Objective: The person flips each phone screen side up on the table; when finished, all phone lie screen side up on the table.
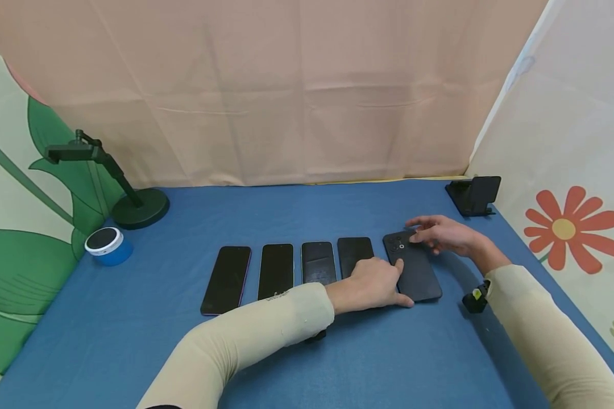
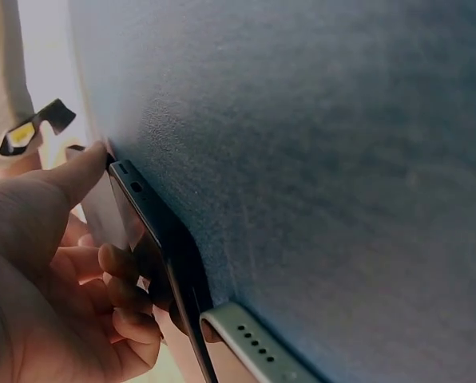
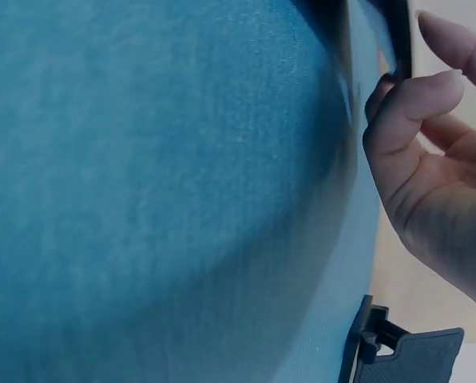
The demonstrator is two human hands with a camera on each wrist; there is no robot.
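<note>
Several phones lie in a row on the blue cloth. The one at the right end is a dark phone (image 1: pixel 418 272) with its back and camera lenses up. My left hand (image 1: pixel 369 284) reaches across to this phone's left side, index finger and thumb spread along its edge. Close to its far end is my right hand (image 1: pixel 447 236), thumb at the camera side and fingers beyond the far edge. Further left lie four-cornered dark screens: a black phone (image 1: pixel 226 278), a second phone (image 1: pixel 276 267), a third phone (image 1: pixel 318 261) and a fourth phone (image 1: pixel 355 250), partly hidden by my left hand and sleeve.
A black folding stand (image 1: pixel 474 196) stands at the back right corner. At the back left are a dark lamp-like stand (image 1: pixel 140 207) and a blue-and-white round container (image 1: pixel 108 247). A beige curtain (image 1: pixel 286 91) hangs along the table's far edge.
</note>
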